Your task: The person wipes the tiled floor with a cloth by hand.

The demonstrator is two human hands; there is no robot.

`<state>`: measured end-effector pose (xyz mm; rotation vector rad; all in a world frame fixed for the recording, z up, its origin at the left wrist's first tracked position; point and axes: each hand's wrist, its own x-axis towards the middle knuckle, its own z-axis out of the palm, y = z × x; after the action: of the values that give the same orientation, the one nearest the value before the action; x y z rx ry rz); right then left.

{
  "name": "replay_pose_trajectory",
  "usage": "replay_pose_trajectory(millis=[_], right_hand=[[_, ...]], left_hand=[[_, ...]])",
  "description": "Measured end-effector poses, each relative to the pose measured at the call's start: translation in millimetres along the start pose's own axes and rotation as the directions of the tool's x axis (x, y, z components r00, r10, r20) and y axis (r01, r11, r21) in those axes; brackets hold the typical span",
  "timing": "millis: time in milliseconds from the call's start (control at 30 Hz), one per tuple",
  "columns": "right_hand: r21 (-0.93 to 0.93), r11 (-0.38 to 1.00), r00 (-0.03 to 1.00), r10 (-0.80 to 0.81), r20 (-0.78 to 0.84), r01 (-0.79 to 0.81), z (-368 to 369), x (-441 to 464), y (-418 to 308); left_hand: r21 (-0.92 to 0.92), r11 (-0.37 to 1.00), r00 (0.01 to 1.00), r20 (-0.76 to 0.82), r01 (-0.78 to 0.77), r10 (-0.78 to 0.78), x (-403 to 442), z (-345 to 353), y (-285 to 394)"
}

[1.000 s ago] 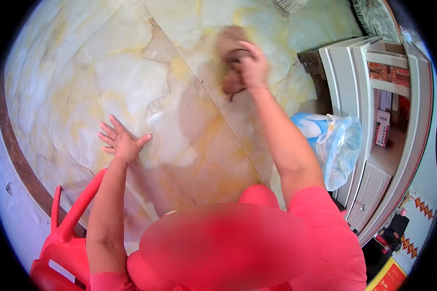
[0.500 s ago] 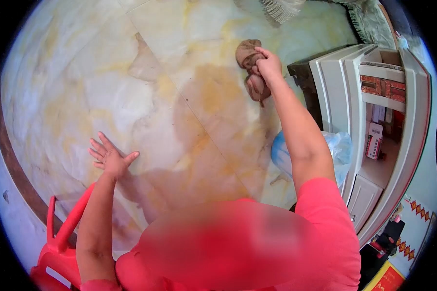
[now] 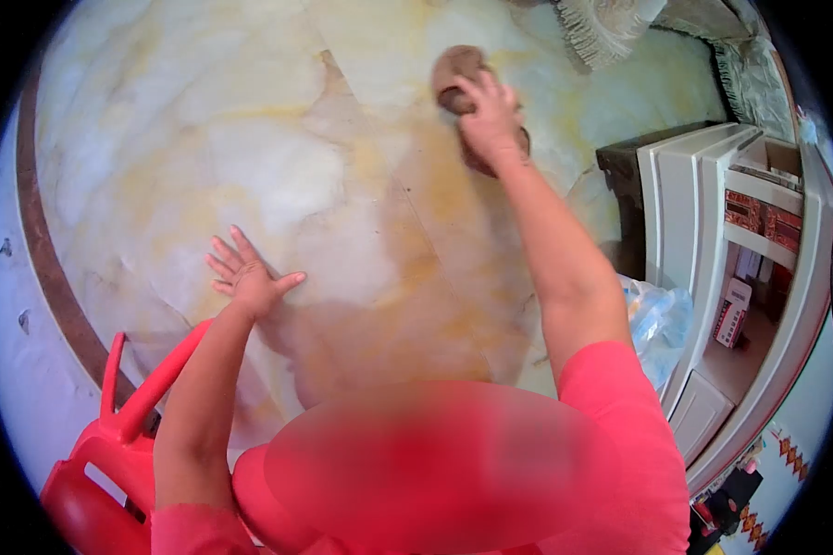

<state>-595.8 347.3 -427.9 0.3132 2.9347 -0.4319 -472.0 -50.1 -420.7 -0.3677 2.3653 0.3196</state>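
Observation:
My right hand (image 3: 492,113) presses on a crumpled brown cloth (image 3: 458,69) that lies on the marbled tile floor (image 3: 278,185). Its fingers curl over the middle of the cloth, partly hiding it, and both are slightly blurred. Part of the cloth bulges out beyond the fingertips, and another part shows beside the wrist. Over at the left, my left hand (image 3: 253,277) holds nothing; its fingers are spread wide, with a shadow beside it. Whether that palm touches the floor I cannot tell.
A red plastic chair (image 3: 97,462) stands at the lower left, close to my left arm. On the right are a white cabinet (image 3: 690,194) with open shelves and a clear plastic bag (image 3: 657,324). Fringed fabric (image 3: 602,32) hangs at the top right.
My right hand has slid the cloth leftward across the floor, away from the cabinet, and its fingers now lie over it. The view has shifted; my left hand stays spread.

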Motion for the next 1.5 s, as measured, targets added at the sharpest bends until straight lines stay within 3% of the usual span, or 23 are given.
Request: replay_pose_trajectory(millis=[67,233,333,400,467,500,533,567,633,700,800,867,933,1000,1033,1067,1100,1133,1200,1233,1333,1400,1500], right_hand=[[0.032,0.977,0.975,-0.21,-0.077,0.213,30.7,-11.8,-37.8],[0.215,0.926,0.856,-0.371,0.361,0.31,17.8,-71.7,-98.8],[0.397,0.798,0.79,-0.566,0.234,0.454,23.8,-113.7,-73.5],[0.499,0.754,0.86,-0.509,0.031,0.428,2.8,-139.0,-53.2],[0.579,0.786,0.962,-0.272,0.009,0.217,-20.5,-174.3,-21.3],[0.66,0.751,0.997,-0.07,0.045,0.022,-27.2,-195.9,-5.8],[0.725,0.669,0.986,0.131,0.1,-0.163,-30.4,-218.8,7.5],[0.818,0.4,0.888,0.373,0.268,-0.414,-31.8,-239.5,15.7],[0.808,0.414,0.841,0.512,0.174,-0.419,16.4,-296.1,64.1],[0.5,0.85,0.947,0.28,-0.159,-0.167,78.1,-330.7,94.3],[0.317,0.697,0.685,0.709,-0.166,-0.644,95.0,-320.6,-8.5],[0.395,0.576,0.589,0.802,-0.101,-0.716,88.6,-272.7,-67.0],[0.411,0.696,0.692,0.697,-0.189,-0.589,100.6,-227.0,-100.5],[0.519,0.576,0.678,0.735,0.01,-0.632,79.7,-177.9,-145.6],[0.563,0.623,0.744,0.667,-0.02,-0.543,87.6,-161.9,-148.0],[0.698,0.516,0.754,0.654,0.053,-0.497,67.1,-149.9,-162.2],[0.913,0.202,0.791,0.585,0.178,-0.354,75.5,-144.7,-149.1],[0.965,-0.168,0.841,0.475,0.26,-0.203,80.4,-142.8,-130.8],[0.96,-0.247,0.866,0.443,0.234,-0.133,34.4,-176.4,-134.3],[0.969,-0.174,0.836,0.492,0.241,-0.177,34.6,-202.3,-116.9],[0.923,0.214,0.824,0.543,0.16,-0.32,46.8,-298.4,-74.0],[0.73,0.438,0.743,0.655,0.14,-0.524,79.7,-362.6,-71.9],[0.454,0.538,0.648,0.752,0.123,-0.71,109.7,-386.9,-122.2]], left_hand=[[0.009,1.0,1.0,0.014,0.005,-0.005,3.5,3.8,-1.7],[0.016,1.0,0.995,0.098,0.027,-0.029,-2.6,-10.1,13.6],[-0.009,1.0,0.996,0.086,-0.009,0.01,0.3,-6.3,10.1],[-0.02,0.999,0.997,0.071,-0.03,0.031,6.3,2.2,4.0],[-0.017,1.0,0.995,0.099,-0.012,0.013,0.4,-4.9,9.9],[-0.014,1.0,0.994,0.109,-0.004,0.006,-1.1,-9.1,12.2],[-0.01,1.0,0.994,0.114,0.002,-0.001,-1.5,-9.3,11.1],[-0.006,1.0,0.993,0.116,0.004,-0.004,-1.1,-9.5,11.7],[0.002,1.0,0.992,0.124,0.007,-0.008,-0.6,-11.5,13.2],[0.008,1.0,0.991,0.132,0.016,-0.017,-1.2,-12.7,15.3],[-0.021,1.0,0.996,0.087,-0.014,0.016,0.8,-4.9,9.6],[-0.02,1.0,0.996,0.086,-0.014,0.015,-1.8,-6.6,10.0],[-0.025,1.0,0.997,0.077,-0.016,0.018,-2.4,-8.1,12.2],[-0.023,1.0,0.998,0.067,-0.019,0.02,-2.6,-7.8,11.6],[-0.024,0.999,0.997,0.068,-0.023,0.024,-1.3,-7.4,10.8],[-0.024,0.999,0.997,0.069,-0.026,0.028,1.2,-5.7,9.4],[-0.021,0.999,0.997,0.075,-0.031,0.032,2.3,-5.5,8.1],[-0.026,0.999,0.997,0.071,-0.036,0.038,2.5,-5.2,7.2],[-0.043,0.998,0.997,0.067,-0.042,0.045,2.8,-3.6,6.1],[-0.042,0.998,0.997,0.065,-0.045,0.048,2.3,-2.0,4.8],[-0.055,0.997,0.998,0.045,-0.051,0.054,4.4,1.4,2.1],[-0.058,0.996,0.997,0.026,-0.07,0.072,4.7,1.9,2.4],[-0.018,0.999,0.998,0.058,-0.035,0.036,2.1,-6.7,8.9]])
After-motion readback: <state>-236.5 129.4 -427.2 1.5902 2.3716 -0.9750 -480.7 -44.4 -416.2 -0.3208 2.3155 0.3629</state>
